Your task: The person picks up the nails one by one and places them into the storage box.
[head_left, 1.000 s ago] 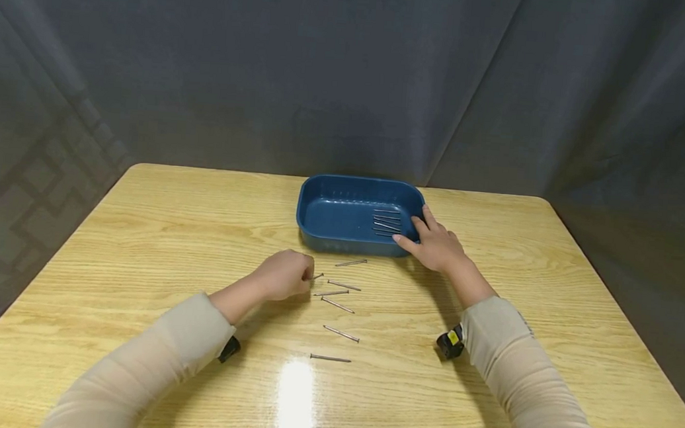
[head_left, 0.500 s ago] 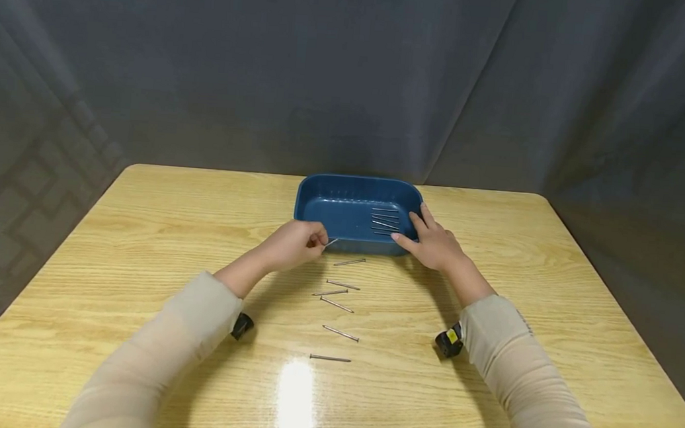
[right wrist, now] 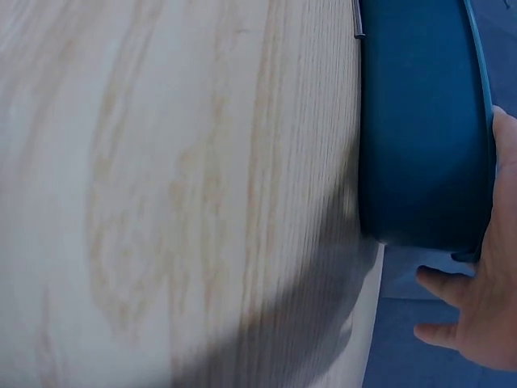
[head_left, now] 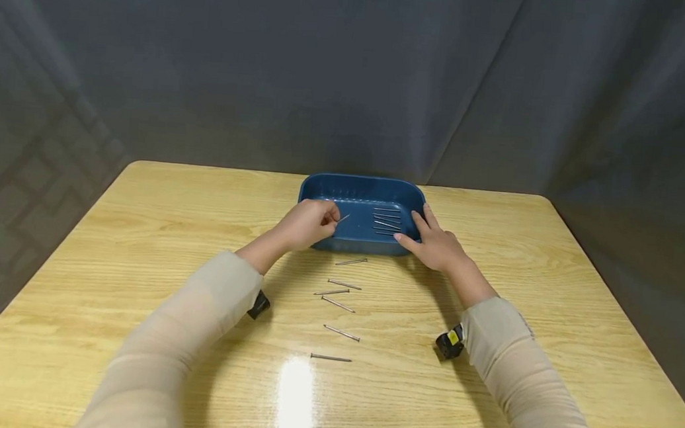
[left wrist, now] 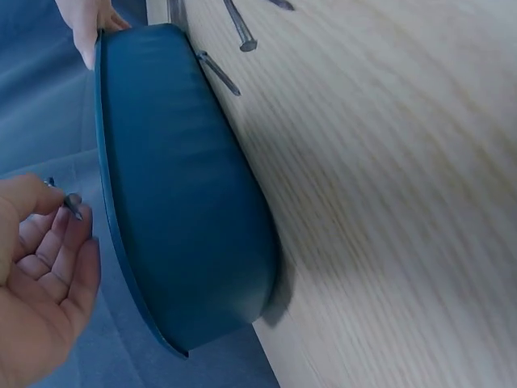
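Head view, centre of frame: a dark blue rectangular plastic tray with rounded corners (head_left: pixel 349 204) sits on a light yellow wood-grain table (head_left: pixel 138 239), toward its far edge. Left hand (head_left: pixel 308 223) is over the tray's near-left part, fingers curled, thumb and fingertips pinching one thin grey metal nail (head_left: pixel 343 218) that juts out to the right above the tray floor; in the left wrist view the same nail's head (left wrist: pixel 73 200) shows between the fingertips at the left edge of the frame, with the tray's outer wall (left wrist: pixel 182 202) filling the middle. Right hand (head_left: pixel 432 243) rests against the tray's near-right corner, fingers fairly straight and laid along the rim and wall, thumb on the near side; it presses the tray rather than wrapping it. The right wrist view shows that hand (right wrist: pixel 485 315) at the lower right against the blue wall (right wrist: pixel 420 129). Inside the tray, right half, a small row of grey nails (head_left: pixel 386 220) lies roughly parallel. On the table in front of the tray, lower centre of the head view, six loose grey nails (head_left: pixel 343 284) lie scattered in a rough line running toward the viewer, apart from each other. Both arms wear beige long sleeves (head_left: pixel 192 323). Grey curtain (head_left: pixel 352 69) fills the upper frame.
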